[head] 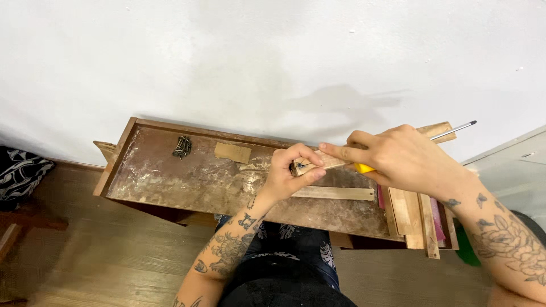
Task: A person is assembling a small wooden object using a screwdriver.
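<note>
My left hand (290, 173) pinches the near end of a slim wooden strip (327, 161), where a small dark screw or fitting sits. My right hand (401, 159) lies over the same strip and grips a screwdriver with a yellow handle (364, 168); its metal shaft (453, 130) sticks out to the upper right, past the hand. Both hands hover above a worn, shallow wooden tray (170, 176) that stands on the wooden floor against a white wall.
Inside the tray lie a cluster of dark screws (182, 146), a tan paper scrap (232, 152) and a long pale wood strip (335, 193). Several wood slats (415, 219) are stacked at the tray's right end. Patterned fabric (20, 170) lies at far left.
</note>
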